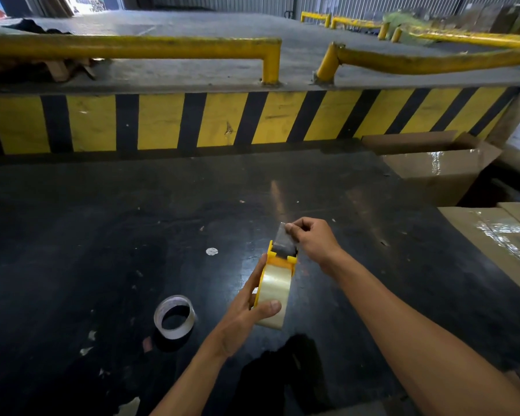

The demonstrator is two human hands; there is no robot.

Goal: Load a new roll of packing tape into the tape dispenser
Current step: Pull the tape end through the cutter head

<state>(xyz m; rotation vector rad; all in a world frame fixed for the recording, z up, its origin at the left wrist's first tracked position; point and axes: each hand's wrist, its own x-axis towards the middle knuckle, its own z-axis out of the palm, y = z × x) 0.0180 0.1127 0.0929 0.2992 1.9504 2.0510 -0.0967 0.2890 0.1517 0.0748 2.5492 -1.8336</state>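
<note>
Your left hand grasps the yellow plastic tape dispenser, steadying its clear roll; your right hand pinches the tape's free end, apparently threading it.

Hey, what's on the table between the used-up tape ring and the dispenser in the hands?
Nothing: in the head view the black table is bare between the spent tape ring and the yellow dispenser, which the left hand holds.
</note>
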